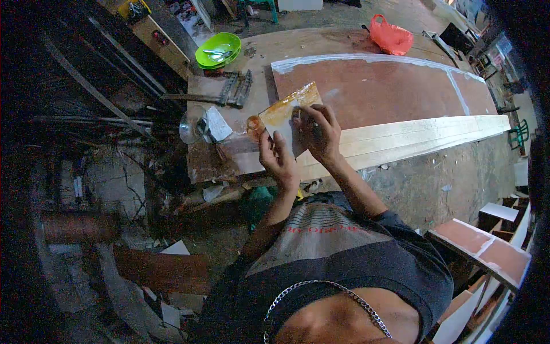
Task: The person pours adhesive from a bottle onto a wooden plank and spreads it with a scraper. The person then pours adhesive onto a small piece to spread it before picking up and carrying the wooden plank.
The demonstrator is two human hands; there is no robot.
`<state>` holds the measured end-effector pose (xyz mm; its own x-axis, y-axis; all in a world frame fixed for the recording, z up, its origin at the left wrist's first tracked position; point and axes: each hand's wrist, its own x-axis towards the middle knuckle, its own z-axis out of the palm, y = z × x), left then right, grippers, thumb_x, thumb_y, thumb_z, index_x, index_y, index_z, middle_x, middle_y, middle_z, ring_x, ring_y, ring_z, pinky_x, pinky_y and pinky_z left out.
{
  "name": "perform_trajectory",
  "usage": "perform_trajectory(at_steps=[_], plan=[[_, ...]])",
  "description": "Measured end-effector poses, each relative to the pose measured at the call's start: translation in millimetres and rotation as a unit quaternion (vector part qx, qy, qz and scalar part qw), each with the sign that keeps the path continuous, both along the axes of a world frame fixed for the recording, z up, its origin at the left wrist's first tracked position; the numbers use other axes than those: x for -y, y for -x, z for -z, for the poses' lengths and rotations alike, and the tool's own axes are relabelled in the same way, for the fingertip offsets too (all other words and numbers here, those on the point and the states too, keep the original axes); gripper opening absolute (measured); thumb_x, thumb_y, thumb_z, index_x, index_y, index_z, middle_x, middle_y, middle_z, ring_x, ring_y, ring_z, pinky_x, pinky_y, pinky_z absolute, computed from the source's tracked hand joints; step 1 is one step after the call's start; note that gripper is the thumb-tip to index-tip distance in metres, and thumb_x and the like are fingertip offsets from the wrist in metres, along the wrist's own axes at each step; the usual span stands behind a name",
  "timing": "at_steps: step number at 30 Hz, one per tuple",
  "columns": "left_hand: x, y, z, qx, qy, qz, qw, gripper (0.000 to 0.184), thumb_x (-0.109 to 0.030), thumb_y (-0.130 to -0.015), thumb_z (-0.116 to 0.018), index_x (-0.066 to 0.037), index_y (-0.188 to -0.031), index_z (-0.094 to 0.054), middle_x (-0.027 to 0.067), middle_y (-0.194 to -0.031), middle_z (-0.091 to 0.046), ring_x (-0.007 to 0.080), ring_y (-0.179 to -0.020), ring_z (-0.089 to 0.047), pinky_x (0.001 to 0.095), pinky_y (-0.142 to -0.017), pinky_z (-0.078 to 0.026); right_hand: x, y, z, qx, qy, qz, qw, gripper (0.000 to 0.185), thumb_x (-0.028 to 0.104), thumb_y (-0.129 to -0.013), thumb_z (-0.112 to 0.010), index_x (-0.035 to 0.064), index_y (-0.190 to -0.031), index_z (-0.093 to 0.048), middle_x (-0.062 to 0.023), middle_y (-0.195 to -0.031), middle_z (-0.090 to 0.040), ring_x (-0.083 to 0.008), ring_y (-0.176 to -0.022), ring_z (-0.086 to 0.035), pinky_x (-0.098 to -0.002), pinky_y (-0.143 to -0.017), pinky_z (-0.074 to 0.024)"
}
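Note:
My left hand (279, 159) grips the lower left edge of a small flat panel (281, 117), thumb on its face. The panel is pale and whitish, with a glossy amber smear along its far edge. It is held tilted above the workbench. My right hand (321, 129) is at the panel's right side with fingers curled in a pinch against its face; what is between the fingertips, if anything, is hidden. Just left of the panel sits a small round container with amber contents (254, 126).
On the bench are a large reddish-brown board with white edges (366, 86), long pale wood strips (412, 140), a clamp (235, 89), a green bowl (220, 49), a clear round container (192, 123), a white scrap (217, 123) and a red plastic bag (392, 37).

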<state>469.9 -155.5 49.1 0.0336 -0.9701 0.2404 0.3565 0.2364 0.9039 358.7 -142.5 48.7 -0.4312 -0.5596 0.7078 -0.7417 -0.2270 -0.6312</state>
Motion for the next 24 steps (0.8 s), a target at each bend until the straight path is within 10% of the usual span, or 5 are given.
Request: perform_trajectory(at_steps=[24], plan=[[13,-4,5,0.156,0.073,-0.007,0.985,0.027,-0.018,-0.102,-0.054,0.004,-0.116,-0.061,0.0127,-0.098,-0.069,0.0173,-0.087,-0.064,0.0314,-0.079,-0.05,-4,-2,24,-0.043,-0.103,-0.041,0.993,0.04,0.007,-0.077,-0.065,0.0022,-0.113,-0.05,-0.0205,-0.11,-0.047,-0.04,-0.103,-0.046,-0.0485,-0.086,-0.0363]])
